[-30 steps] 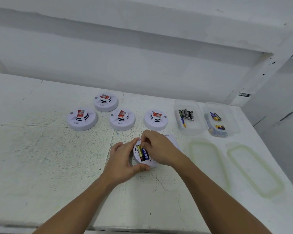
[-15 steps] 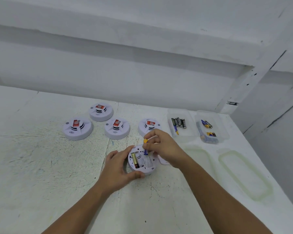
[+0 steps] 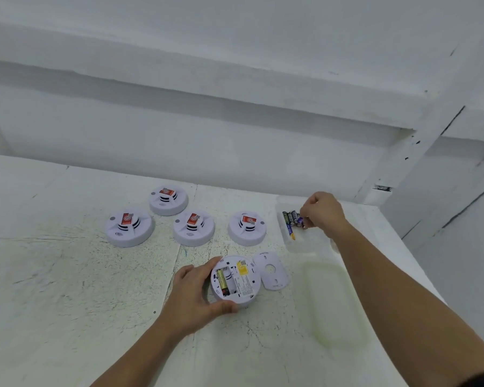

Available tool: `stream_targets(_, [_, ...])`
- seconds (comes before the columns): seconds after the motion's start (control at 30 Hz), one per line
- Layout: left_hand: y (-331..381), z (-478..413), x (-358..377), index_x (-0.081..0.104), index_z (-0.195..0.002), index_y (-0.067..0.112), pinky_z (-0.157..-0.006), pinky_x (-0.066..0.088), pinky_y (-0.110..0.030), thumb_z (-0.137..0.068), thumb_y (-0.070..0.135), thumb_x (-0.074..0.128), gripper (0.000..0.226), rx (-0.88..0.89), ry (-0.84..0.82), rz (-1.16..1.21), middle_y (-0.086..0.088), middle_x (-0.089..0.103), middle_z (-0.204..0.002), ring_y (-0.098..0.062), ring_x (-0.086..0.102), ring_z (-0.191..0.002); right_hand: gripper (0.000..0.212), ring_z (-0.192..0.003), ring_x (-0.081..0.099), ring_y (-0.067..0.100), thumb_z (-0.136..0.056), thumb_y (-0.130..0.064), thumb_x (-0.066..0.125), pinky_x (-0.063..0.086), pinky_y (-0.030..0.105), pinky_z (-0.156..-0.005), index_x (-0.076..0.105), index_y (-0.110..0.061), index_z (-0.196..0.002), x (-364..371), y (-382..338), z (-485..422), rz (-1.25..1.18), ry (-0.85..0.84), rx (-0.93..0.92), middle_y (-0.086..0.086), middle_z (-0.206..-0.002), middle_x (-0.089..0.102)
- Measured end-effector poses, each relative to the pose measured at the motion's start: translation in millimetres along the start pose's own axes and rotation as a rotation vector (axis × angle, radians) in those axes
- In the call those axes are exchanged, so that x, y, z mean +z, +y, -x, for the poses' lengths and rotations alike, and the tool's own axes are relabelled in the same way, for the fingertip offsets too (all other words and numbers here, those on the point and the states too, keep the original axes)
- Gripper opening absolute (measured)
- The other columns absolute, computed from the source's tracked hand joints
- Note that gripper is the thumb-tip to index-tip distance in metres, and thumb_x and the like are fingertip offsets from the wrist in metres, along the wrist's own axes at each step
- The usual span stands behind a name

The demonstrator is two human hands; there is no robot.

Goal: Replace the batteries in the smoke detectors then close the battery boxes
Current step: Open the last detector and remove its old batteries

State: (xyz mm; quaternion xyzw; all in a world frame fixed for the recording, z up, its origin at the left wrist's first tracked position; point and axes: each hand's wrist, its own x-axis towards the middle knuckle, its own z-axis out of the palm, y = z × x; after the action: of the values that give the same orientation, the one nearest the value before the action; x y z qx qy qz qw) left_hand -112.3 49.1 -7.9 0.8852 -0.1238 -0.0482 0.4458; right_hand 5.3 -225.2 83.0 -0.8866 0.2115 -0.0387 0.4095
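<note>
Your white table [image 3: 67,289] fills the lower view, scuffed and speckled, its near edge cut off by the frame. Your right forearm crosses it from the lower right corner and hides most of a second clear box behind it, so its contents cannot be made out. A pale translucent lid [image 3: 329,300] lies flat near that forearm, faint against the table.

Four closed smoke detectors sit face up in a loose cluster at the back: one at far left [image 3: 129,228], one behind [image 3: 168,200], one in the middle [image 3: 194,228], one on the right [image 3: 247,228].

The open smoke detector [image 3: 236,280] lies back-side up in front of them. Your left hand [image 3: 192,296] cups its left edge, thumb and fingers wrapped around the rim. Its battery bay holds one gold battery [image 3: 223,282]; the slot beside it looks bare. Its detached cover plate [image 3: 271,270] lies flat just to the right, touching or nearly touching.

Your right hand [image 3: 323,212] reaches into the clear battery box [image 3: 299,244], fingers pinched narrow around a purple battery [image 3: 300,220]. Whether it is lifted or resting among the dark batteries [image 3: 289,217] is hard to tell. One blue-and-yellow battery [image 3: 291,233] lies apart in that box.
</note>
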Motion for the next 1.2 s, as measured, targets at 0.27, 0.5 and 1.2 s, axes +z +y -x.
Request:
stream_targets(0.27, [5.0, 0.1, -3.3, 0.026, -0.130, 0.049, -0.096, 0.018, -0.025, -0.028, 0.097, 0.048, 0.115, -0.026, -0.015, 0.011, 0.041, 0.040, -0.108, 0.037, 0.007, -0.099, 0.024, -0.051, 0.049, 0.020, -0.070, 0.008, 0.058, 0.033, 0.021, -0.046, 0.042, -0.009, -0.065, 23.4, 18.5, -11.0, 0.463, -0.066, -0.036, 0.003, -0.053, 0.047])
stream_targets(0.5, [1.0, -1.5, -2.5, 0.023, -0.126, 0.053, -0.099, 0.019, -0.026, -0.033, 0.098, 0.044, 0.106, -0.037, -0.023, -0.005, 0.043, 0.037, -0.111, 0.040, -0.001, -0.101, 0.021, -0.063, 0.062, 0.026, -0.070, -0.001, 0.066, 0.050, 0.029, -0.057, 0.047, -0.008, -0.066, 31.5, 27.2, -18.1, 0.490, -0.088, -0.025, 0.010, -0.061, 0.055])
stream_targets(1.2, [-5.1, -4.8, 1.0, 0.027, -0.134, 0.049, -0.101, 0.022, -0.027, -0.035, 0.095, 0.051, 0.112, -0.036, -0.028, 0.013, 0.041, 0.037, -0.114, 0.023, 0.016, -0.103, 0.019, -0.063, 0.059, 0.024, -0.088, -0.001, 0.054, 0.046, 0.022, -0.047, 0.063, 0.006, -0.103, 21.4, 33.0, -35.9, 0.324, -0.106, 0.051, 0.018, -0.084, 0.064])
